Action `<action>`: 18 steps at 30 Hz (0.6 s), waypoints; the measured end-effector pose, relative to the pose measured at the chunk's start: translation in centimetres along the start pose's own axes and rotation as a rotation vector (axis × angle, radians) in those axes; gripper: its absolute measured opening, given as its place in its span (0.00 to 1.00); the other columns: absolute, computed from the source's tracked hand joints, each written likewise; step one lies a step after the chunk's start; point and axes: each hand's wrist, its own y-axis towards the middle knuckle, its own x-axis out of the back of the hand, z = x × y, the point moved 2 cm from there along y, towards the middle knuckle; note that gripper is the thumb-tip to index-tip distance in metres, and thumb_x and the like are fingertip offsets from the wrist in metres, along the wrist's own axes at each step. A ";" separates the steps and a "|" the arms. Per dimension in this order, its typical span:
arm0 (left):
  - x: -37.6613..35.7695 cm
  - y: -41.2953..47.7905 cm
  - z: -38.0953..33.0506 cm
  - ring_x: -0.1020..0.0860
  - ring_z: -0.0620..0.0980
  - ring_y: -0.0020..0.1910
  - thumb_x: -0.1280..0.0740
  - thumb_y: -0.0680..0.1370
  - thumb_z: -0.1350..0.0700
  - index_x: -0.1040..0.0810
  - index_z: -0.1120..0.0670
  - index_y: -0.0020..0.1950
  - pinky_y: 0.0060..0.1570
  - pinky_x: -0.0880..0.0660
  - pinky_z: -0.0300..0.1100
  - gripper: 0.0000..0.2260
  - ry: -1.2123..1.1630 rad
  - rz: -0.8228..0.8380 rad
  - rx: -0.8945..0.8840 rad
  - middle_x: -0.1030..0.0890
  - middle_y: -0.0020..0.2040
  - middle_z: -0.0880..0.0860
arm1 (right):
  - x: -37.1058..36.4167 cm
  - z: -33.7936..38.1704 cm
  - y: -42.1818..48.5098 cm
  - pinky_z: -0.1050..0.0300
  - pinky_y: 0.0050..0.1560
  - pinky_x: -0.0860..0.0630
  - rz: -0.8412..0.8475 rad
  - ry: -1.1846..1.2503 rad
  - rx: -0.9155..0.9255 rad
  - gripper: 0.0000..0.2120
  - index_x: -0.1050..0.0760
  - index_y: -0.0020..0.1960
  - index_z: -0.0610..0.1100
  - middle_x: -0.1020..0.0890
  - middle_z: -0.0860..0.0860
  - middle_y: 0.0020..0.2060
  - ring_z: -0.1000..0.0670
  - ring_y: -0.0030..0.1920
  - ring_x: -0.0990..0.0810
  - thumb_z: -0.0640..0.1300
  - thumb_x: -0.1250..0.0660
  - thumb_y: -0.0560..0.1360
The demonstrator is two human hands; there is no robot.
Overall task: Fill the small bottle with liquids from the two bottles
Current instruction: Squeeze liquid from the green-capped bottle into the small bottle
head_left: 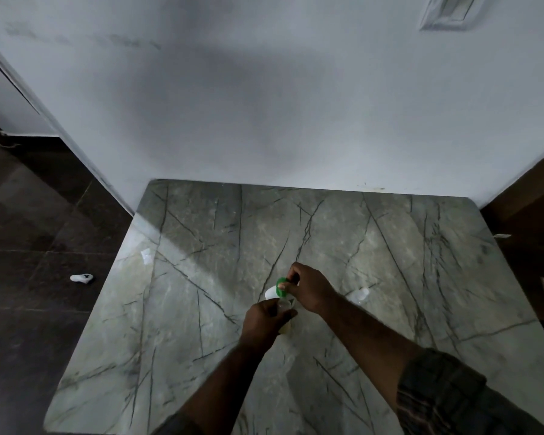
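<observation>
You are standing at a grey-green marble table (201,309) pushed against a pale wall (264,105), with dark floor tiles (29,246) on the left where a small white scrap (81,278) lies. Moving right across the slab, your left hand (264,320) is wrapped around a clear container (285,306), which looks like the small bottle, holding it upright on or just above the table; the dim light makes it hard to tell whether any liquid is inside. Directly above its mouth, your right hand (308,288) pinches a white bottle with a green cap (274,288) between thumb and fingers, tipped towards the opening. Further right a second clear object (358,295) rests on the table, well apart from both hands. I judge you to be on the first pour or its uncapping, with the second source left to do.
</observation>
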 end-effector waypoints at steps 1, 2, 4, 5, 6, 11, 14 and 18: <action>-0.1 0.0 0.1 0.15 0.48 0.39 0.23 0.71 0.49 0.15 0.50 0.50 0.39 0.16 0.43 0.10 0.004 0.007 0.001 0.13 0.42 0.52 | -0.1 -0.1 0.0 0.58 0.41 0.30 0.003 -0.002 0.001 0.11 0.29 0.44 0.47 0.21 0.50 0.42 0.50 0.42 0.23 0.51 0.29 0.74; -0.1 0.1 0.1 0.15 0.50 0.40 0.23 0.71 0.49 0.15 0.49 0.49 0.40 0.16 0.45 0.09 0.008 0.012 0.000 0.13 0.43 0.53 | -0.1 -0.2 -0.1 0.58 0.41 0.30 0.007 -0.005 0.003 0.11 0.29 0.44 0.46 0.20 0.49 0.42 0.50 0.42 0.23 0.51 0.29 0.74; -0.2 0.1 0.4 0.14 0.52 0.42 0.23 0.71 0.50 0.15 0.51 0.50 0.43 0.16 0.49 0.10 0.016 0.013 -0.006 0.13 0.43 0.54 | -0.4 -0.4 -0.2 0.57 0.42 0.30 0.013 -0.002 0.001 0.12 0.29 0.44 0.46 0.21 0.50 0.41 0.50 0.42 0.24 0.52 0.29 0.74; -0.2 0.1 0.5 0.14 0.53 0.42 0.23 0.71 0.50 0.15 0.53 0.51 0.43 0.16 0.50 0.12 0.015 0.013 -0.009 0.13 0.43 0.54 | -0.4 -0.5 -0.2 0.57 0.42 0.30 0.011 0.003 0.000 0.12 0.29 0.43 0.46 0.22 0.50 0.41 0.50 0.42 0.24 0.52 0.29 0.74; -0.2 0.1 0.5 0.14 0.53 0.42 0.23 0.71 0.50 0.15 0.54 0.51 0.44 0.16 0.51 0.12 0.013 0.011 -0.014 0.13 0.43 0.55 | -0.5 -0.5 -0.2 0.56 0.42 0.29 0.006 0.003 0.000 0.12 0.29 0.43 0.46 0.22 0.50 0.41 0.49 0.42 0.24 0.52 0.29 0.74; 0.0 0.1 0.0 0.15 0.51 0.41 0.23 0.72 0.50 0.15 0.54 0.53 0.43 0.16 0.48 0.13 0.020 0.004 -0.042 0.13 0.43 0.55 | 0.0 0.0 0.0 0.53 0.45 0.26 0.003 0.006 -0.008 0.13 0.26 0.46 0.43 0.19 0.47 0.44 0.48 0.45 0.21 0.52 0.29 0.73; 0.0 0.1 0.0 0.15 0.52 0.42 0.23 0.72 0.49 0.15 0.53 0.53 0.45 0.16 0.50 0.13 0.044 0.013 -0.042 0.13 0.44 0.54 | 0.0 -0.1 -0.1 0.55 0.44 0.27 0.000 0.013 -0.012 0.13 0.26 0.47 0.43 0.19 0.47 0.45 0.48 0.45 0.22 0.52 0.29 0.74; -0.2 0.0 0.3 0.15 0.53 0.42 0.23 0.71 0.49 0.15 0.54 0.52 0.47 0.17 0.52 0.13 0.038 0.020 -0.027 0.13 0.42 0.54 | -0.4 -0.3 -0.4 0.53 0.46 0.26 -0.001 0.012 -0.028 0.12 0.27 0.46 0.43 0.19 0.46 0.45 0.46 0.46 0.21 0.51 0.29 0.74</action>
